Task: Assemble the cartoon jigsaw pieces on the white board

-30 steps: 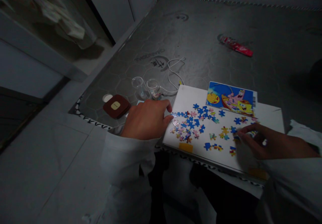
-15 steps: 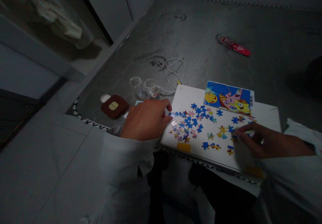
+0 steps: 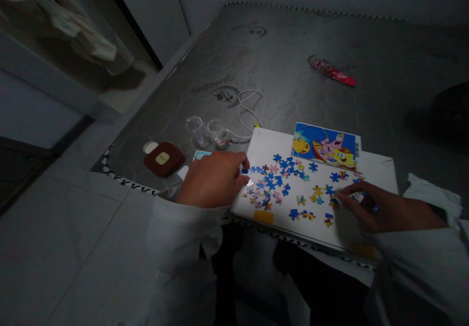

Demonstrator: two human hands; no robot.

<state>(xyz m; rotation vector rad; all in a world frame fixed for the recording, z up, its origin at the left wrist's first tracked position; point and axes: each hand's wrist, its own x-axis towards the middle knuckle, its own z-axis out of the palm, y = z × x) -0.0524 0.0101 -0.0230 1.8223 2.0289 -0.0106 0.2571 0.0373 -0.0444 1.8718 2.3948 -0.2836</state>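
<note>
A white board [image 3: 373,167] lies on the near edge of a grey mattress, strewn with several small jigsaw pieces [image 3: 273,184], mostly blue. A cartoon picture card [image 3: 324,148] lies at the board's far edge. My left hand [image 3: 212,179] rests at the board's left edge, its fingers curled and its fingertips pinched at a short row of joined blue pieces [image 3: 252,171]. My right hand [image 3: 377,209] lies on the board's right part with its fingers bent over a few pieces; what it grips is hidden.
On the grey mattress [image 3: 293,62] left of the board stand two clear cups [image 3: 205,132], a brown square case [image 3: 163,158], a white round lid [image 3: 150,147] and a white cable [image 3: 245,109]. A red wrapper [image 3: 331,71] lies far back. Pale floor tiles lie at left.
The view has shifted slightly left and down. Both hands stay at the same spots on the board, with only small finger movements.
</note>
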